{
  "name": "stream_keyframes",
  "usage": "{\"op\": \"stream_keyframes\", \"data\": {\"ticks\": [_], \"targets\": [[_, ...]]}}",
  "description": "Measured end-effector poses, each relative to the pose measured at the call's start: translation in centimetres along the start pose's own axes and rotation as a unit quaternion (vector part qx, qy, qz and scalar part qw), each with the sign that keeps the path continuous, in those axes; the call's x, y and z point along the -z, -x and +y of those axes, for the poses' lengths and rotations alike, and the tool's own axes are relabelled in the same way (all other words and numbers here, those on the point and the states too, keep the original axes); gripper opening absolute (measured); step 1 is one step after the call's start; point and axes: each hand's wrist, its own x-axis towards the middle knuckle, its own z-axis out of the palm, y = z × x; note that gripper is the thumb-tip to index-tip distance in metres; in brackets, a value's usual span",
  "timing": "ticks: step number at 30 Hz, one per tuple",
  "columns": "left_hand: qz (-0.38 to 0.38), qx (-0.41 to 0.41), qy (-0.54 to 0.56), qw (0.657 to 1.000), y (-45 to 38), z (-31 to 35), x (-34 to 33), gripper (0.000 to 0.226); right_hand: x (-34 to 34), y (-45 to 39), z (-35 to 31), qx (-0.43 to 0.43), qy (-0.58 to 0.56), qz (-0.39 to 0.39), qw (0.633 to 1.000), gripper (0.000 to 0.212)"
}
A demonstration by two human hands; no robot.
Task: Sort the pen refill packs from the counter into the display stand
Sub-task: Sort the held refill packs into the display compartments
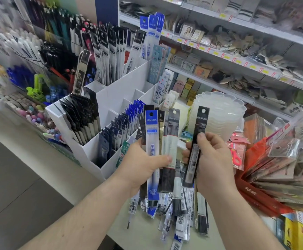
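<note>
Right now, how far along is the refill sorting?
Done: several display stand compartments already hold packs. In hand: left hand grips a fanned bundle of packs; right hand pinches one black pack. Left: a loose pile lies on the counter.

The scene is lit brightly and evenly by diffuse light from overhead; its source is not seen. Shadows are kept soft and faint, the deepest being found inside the compartments of the white display stand [118, 98]. Mild glare is given off by the clear plastic sleeves [284, 150] at the right. Strong wide-angle distortion is shown: the shelves [237, 56] are bent and tilted toward the edges. The far left side is heavily smeared, and the pens [21, 51] there are blurred. The upper right shelf goods are rendered soft. Sharper detail is held at the centre, though fine print is left unreadable.
</note>
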Motion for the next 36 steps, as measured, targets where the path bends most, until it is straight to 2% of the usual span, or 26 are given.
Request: {"op": "stream_keyframes", "data": {"ticks": [3,6,11,13,15,20,23,28,32,36], "targets": [[0.007,-0.004,0.005,1.000,0.0,0.2,0.3,0.031,0.3,-0.3,-0.3,-0.072,0.009,-0.030,0.997,0.021],[0.005,-0.007,0.011,1.000,0.1,0.3,0.2,0.033,0.5,-0.3,-0.2,-0.100,0.027,-0.068,0.992,0.026],[-0.005,-0.004,0.015,1.000,0.4,0.3,0.5,0.035,1.0,-0.4,0.1,-0.129,-0.057,-0.126,0.982,0.047],[-0.017,0.001,0.010,1.000,0.6,0.4,0.6,0.034,0.9,-0.3,0.2,-0.118,-0.030,-0.155,0.980,0.045],[-0.026,0.001,0.003,1.000,0.9,0.6,0.7,0.035,0.7,-0.3,0.2,-0.099,0.017,-0.152,0.983,0.043],[0.002,-0.007,-0.013,1.000,1.4,0.9,1.5,0.040,-0.2,-0.6,-0.2,-0.028,0.039,-0.124,0.991,0.059],[0.006,-0.009,-0.013,1.000,1.9,0.9,2.1,0.040,-1.0,0.0,-0.1,0.017,0.076,-0.146,0.986,0.048],[0.005,-0.024,0.002,1.000,2.7,0.9,1.7,0.034,-3.6,1.1,1.8,0.060,0.161,-0.133,0.976,0.063],[0.005,-0.018,-0.011,1.000,3.0,0.6,1.9,0.035,-4.4,1.6,3.1,0.067,0.152,-0.124,0.978,0.053],[0.016,-0.007,-0.034,0.999,3.0,0.8,2.9,0.035,-4.4,1.8,2.3,0.032,0.133,-0.188,0.973,0.037]]}}
